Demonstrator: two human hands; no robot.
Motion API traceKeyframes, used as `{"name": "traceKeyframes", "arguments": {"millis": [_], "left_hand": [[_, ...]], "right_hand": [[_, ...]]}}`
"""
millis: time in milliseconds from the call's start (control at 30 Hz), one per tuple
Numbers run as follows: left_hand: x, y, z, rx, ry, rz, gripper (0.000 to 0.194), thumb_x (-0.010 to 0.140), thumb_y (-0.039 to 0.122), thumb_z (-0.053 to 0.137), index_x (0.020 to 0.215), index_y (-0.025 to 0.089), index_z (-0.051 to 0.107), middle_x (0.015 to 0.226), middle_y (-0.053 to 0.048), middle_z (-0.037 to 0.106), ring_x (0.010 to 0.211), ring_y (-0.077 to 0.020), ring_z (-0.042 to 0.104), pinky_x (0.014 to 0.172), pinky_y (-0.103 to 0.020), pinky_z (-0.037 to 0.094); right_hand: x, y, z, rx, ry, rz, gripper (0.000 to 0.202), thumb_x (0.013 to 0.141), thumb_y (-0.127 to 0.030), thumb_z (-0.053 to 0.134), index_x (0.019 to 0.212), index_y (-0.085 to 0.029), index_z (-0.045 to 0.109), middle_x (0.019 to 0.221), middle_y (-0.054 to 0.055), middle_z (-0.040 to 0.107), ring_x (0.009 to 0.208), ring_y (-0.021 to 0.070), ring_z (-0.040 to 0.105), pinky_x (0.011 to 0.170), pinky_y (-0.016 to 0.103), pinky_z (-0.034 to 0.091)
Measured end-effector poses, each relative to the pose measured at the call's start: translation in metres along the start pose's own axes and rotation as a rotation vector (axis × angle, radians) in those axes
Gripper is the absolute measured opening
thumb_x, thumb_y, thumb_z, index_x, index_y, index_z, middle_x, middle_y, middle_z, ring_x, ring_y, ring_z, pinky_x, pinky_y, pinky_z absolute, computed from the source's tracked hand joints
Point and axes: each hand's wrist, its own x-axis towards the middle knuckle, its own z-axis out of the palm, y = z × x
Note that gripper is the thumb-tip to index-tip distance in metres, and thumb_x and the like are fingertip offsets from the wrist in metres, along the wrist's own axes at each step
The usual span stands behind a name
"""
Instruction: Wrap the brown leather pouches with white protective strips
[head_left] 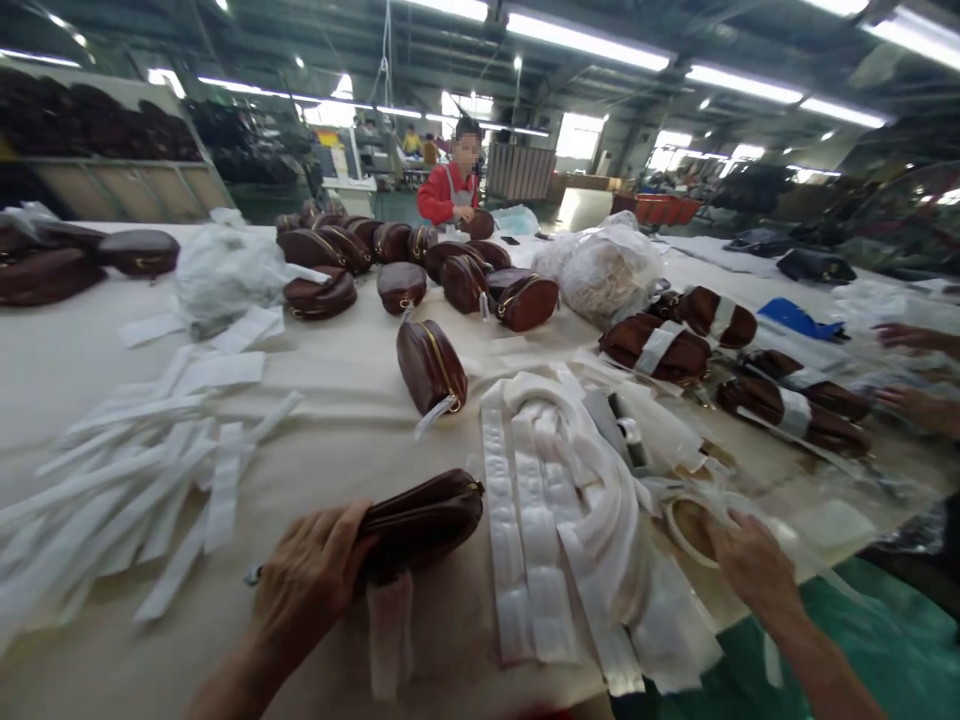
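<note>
Pale worktable: brown pouches at twelve o'clock; stuffed plastic bag at one; white-banded pouches at two; translucent strips at five; loose white strips at nine.

Up front, the oblong dark brown leather-look pouch is looking smooth with a soft sheen, and the thin yellow metal-looking zip on the plump reddish-brown leather-look pouch behind is kinda glinting. Those long flat white plastic strips are shining pretty glossy, while the broad cream tabletop is looking totally matt.
</note>
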Motion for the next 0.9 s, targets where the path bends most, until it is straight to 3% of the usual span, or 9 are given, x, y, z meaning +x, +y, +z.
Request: {"name": "traceKeyframes", "arguments": {"millis": [100, 167, 233, 333, 433, 500, 600, 700, 900], "left_hand": [[-0.003, 0.001, 0.000, -0.023, -0.009, -0.014, 0.023, 0.098, 0.026, 0.035, 0.104, 0.013, 0.053, 0.084, -0.006, 0.064, 0.072, -0.0176, 0.059, 0.070, -0.029, 0.044], [-0.004, 0.003, 0.000, -0.038, -0.006, -0.025, 0.024, 0.098, 0.027, 0.035, 0.104, 0.013, 0.053, 0.084, -0.006, 0.064, 0.072, -0.0173, 0.059, 0.070, -0.028, 0.044], [-0.003, 0.003, 0.000, -0.044, -0.001, -0.040, 0.024, 0.098, 0.027, 0.034, 0.104, 0.014, 0.053, 0.084, -0.005, 0.064, 0.072, -0.0172, 0.059, 0.070, -0.028, 0.044], [-0.003, 0.004, 0.000, -0.045, -0.009, -0.050, 0.025, 0.098, 0.027, 0.034, 0.106, 0.013, 0.053, 0.084, -0.006, 0.064, 0.073, -0.0175, 0.058, 0.070, -0.028, 0.044], [-0.005, 0.004, -0.001, -0.057, -0.016, -0.059, 0.024, 0.098, 0.026, 0.035, 0.107, 0.013, 0.053, 0.085, -0.006, 0.064, 0.074, -0.0175, 0.059, 0.070, -0.028, 0.044], [-0.007, 0.005, -0.002, -0.072, -0.015, -0.069, 0.024, 0.098, 0.025, 0.035, 0.109, 0.013, 0.052, 0.086, -0.006, 0.064, 0.074, -0.0171, 0.059, 0.071, -0.028, 0.044], [-0.008, 0.008, -0.002, -0.093, -0.006, -0.093, 0.024, 0.097, 0.025, 0.034, 0.110, 0.014, 0.052, 0.088, -0.007, 0.064, 0.075, -0.0167, 0.059, 0.071, -0.029, 0.045], [-0.007, 0.009, -0.002, -0.100, 0.003, -0.106, 0.025, 0.098, 0.024, 0.034, 0.109, 0.013, 0.053, 0.087, -0.007, 0.064, 0.075, -0.0166, 0.059, 0.070, -0.029, 0.045], [-0.006, 0.007, -0.001, -0.103, -0.006, -0.104, 0.025, 0.098, 0.024, 0.034, 0.109, 0.011, 0.053, 0.088, -0.007, 0.063, 0.075, -0.0170, 0.058, 0.071, -0.029, 0.044]], "right_hand": [[-0.002, -0.032, -0.012, 0.057, 0.131, -0.077, 0.036, 0.083, -0.046, 0.036, 0.077, -0.024, 0.063, 0.093, 0.015, 0.066, 0.095, 0.0325, 0.060, 0.086, 0.051, 0.046], [-0.003, -0.072, -0.014, 0.164, 0.183, -0.200, 0.034, 0.085, -0.048, 0.040, 0.084, -0.024, 0.063, 0.092, 0.013, 0.067, 0.091, 0.0292, 0.061, 0.086, 0.047, 0.046], [-0.002, -0.122, -0.006, 0.315, 0.105, -0.307, 0.031, 0.086, -0.048, 0.045, 0.080, -0.024, 0.063, 0.081, 0.009, 0.067, 0.082, 0.0243, 0.063, 0.080, 0.039, 0.049], [0.009, -0.198, 0.027, 0.361, -0.141, -0.290, 0.031, 0.087, -0.047, 0.048, 0.077, -0.021, 0.060, 0.077, 0.007, 0.065, 0.073, 0.0204, 0.062, 0.070, 0.032, 0.049], [0.026, -0.256, 0.068, 0.350, -0.223, -0.320, 0.016, 0.087, -0.032, 0.052, 0.088, -0.019, 0.062, 0.089, 0.008, 0.066, 0.082, 0.0195, 0.061, 0.073, 0.029, 0.046], [0.035, -0.279, 0.092, 0.334, -0.246, -0.315, 0.011, 0.083, -0.023, 0.055, 0.090, -0.019, 0.063, 0.094, 0.009, 0.066, 0.087, 0.0207, 0.061, 0.072, 0.029, 0.045], [0.040, -0.292, 0.116, 0.311, -0.279, -0.263, 0.006, 0.081, -0.018, 0.057, 0.078, -0.019, 0.063, 0.089, 0.010, 0.065, 0.085, 0.0215, 0.060, 0.066, 0.028, 0.043], [0.038, -0.287, 0.124, 0.324, -0.293, -0.217, 0.014, 0.083, -0.022, 0.055, 0.070, -0.020, 0.061, 0.085, 0.008, 0.064, 0.081, 0.0197, 0.059, 0.063, 0.027, 0.041], [0.020, -0.266, 0.102, 0.456, -0.317, -0.193, 0.017, 0.081, -0.031, 0.052, 0.070, -0.021, 0.060, 0.086, 0.006, 0.062, 0.079, 0.0202, 0.059, 0.066, 0.029, 0.042]]}}
